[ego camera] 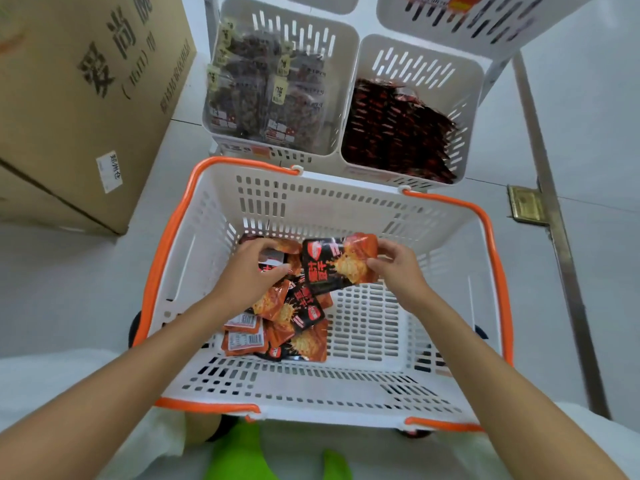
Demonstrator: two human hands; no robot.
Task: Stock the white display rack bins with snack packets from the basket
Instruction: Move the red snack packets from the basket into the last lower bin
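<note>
Below, pale floor (69,289) around basket (329,202)

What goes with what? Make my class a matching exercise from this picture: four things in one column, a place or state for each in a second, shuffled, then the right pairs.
1. raised black-and-orange snack packet
2. brown cardboard box
3. white plastic basket with orange handles
4. right white slotted rack bin

A. at the picture's far left
B. holds orange packets, which the left hand grips
C. pinched by the right hand
D. holds dark red packets

Pairs: 1-C, 2-A, 3-B, 4-D
</note>
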